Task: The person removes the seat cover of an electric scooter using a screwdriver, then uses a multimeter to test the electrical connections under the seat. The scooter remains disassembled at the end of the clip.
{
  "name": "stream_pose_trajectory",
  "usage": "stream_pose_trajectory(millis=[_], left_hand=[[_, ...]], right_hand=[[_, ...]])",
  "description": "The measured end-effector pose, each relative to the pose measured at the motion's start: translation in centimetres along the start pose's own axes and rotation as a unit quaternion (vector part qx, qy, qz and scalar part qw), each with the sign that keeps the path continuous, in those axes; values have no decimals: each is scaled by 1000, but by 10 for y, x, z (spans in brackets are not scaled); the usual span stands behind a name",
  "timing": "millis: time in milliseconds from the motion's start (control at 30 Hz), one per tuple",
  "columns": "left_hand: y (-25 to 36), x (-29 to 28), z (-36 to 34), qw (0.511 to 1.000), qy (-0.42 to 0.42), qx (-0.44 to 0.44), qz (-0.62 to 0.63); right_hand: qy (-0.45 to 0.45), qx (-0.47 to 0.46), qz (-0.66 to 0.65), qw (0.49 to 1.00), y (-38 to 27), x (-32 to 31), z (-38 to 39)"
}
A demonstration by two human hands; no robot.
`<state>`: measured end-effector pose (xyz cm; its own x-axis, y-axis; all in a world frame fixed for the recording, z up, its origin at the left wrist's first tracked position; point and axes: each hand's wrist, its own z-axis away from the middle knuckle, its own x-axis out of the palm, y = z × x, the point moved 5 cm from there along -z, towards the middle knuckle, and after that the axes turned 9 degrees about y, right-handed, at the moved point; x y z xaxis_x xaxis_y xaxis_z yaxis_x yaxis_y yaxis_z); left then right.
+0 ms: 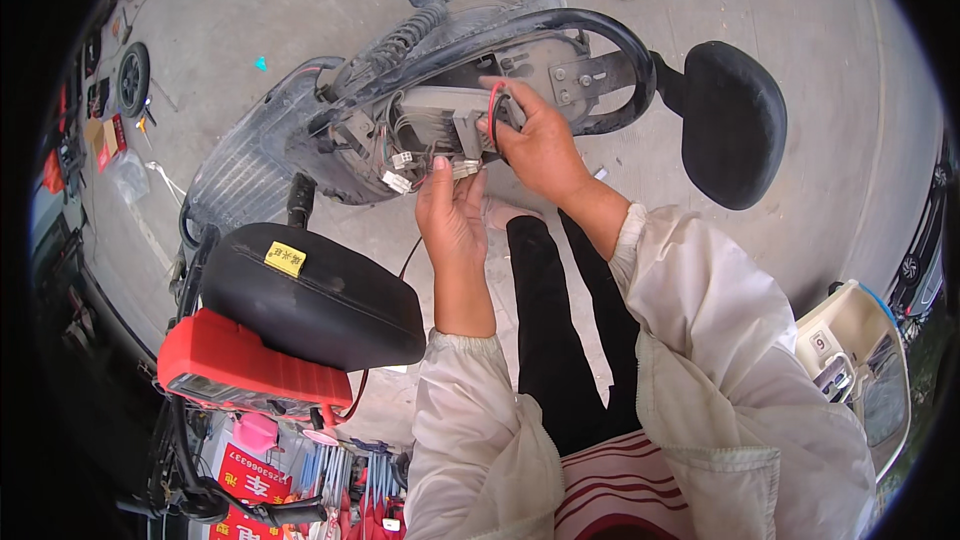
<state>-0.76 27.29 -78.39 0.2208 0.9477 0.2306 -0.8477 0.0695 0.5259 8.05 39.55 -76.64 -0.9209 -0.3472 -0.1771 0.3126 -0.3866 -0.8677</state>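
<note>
A scooter (300, 130) lay tipped on the concrete floor (800, 90), its open rear compartment facing the person. The right hand (540, 145) closed around red and black wires (494, 115) beside the grey controller box (435, 110). The left hand (452, 215) pinched a small white connector (465, 169) just below.
</note>
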Motion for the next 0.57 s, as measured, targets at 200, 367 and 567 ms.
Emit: stream_pose_trajectory(millis=[200,367,567], left_hand=[[-2,6,-4,999,33,-9,31],[-4,-1,-9,997,76,-2,1],[-3,-2,-11,999,25,3,38]], right_hand=[[86,-115,195,970,-17,-1,7],[43,-132,274,952,-16,-4,18],[-57,-144,254,955,12,28,33]])
